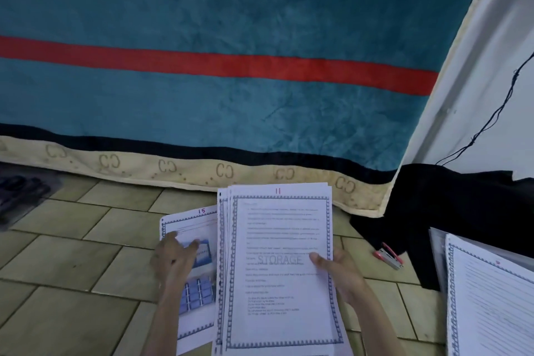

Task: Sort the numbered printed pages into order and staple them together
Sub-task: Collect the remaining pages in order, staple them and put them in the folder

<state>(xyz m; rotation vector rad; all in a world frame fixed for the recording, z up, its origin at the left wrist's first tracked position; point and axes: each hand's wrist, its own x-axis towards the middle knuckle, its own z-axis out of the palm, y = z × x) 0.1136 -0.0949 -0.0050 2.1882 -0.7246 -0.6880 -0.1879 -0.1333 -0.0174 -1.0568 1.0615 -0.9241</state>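
My right hand [341, 272] grips a stack of printed pages [277, 269] by its right edge, thumb on the top sheet, which is marked 11 in red and bears the word STORAGE. To the left of the stack lies page 15 [196, 269], with blue pictures, on the tiled floor. My left hand [173, 257] rests on page 15 with fingers spread. A red and silver stapler [390, 256] lies on the floor to the right, apart from both hands.
A teal blanket with a red stripe [231, 66] hangs over a mattress edge behind the pages. Black cloth [448, 211] lies at the right. More bordered pages [491, 298] sit at the lower right. A dark object [20, 196] lies at the far left.
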